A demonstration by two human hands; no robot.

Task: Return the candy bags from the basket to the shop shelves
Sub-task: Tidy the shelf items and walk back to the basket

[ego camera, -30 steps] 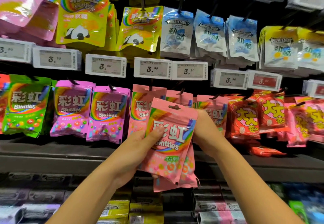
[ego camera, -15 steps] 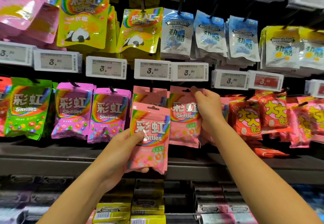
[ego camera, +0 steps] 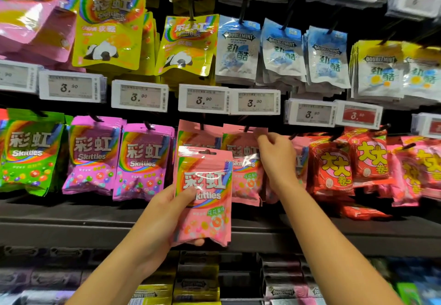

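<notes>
Shop shelves point(ego camera: 238, 228) fill the frame. At centre, the right hand point(ego camera: 274, 152) pinches a hung pink bag point(ego camera: 243, 168) on its peg; the left hand point(ego camera: 167, 211) grips another pink candy bag point(ego camera: 205, 199), not yet hung.

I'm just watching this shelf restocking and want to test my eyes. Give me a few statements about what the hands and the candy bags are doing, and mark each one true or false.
1. The left hand holds a pink Skittles bag in front of the shelf. True.
2. The right hand is gripping a blue Doublemint bag. False: it is at the top corner of a hanging pink bag in the lower row; the Doublemint bags hang in the row above.
3. The green Skittles bags hang at the far left of the lower row. True.
4. The price tag above the pink bags reads 9.50. False: it reads 3.90.
</notes>
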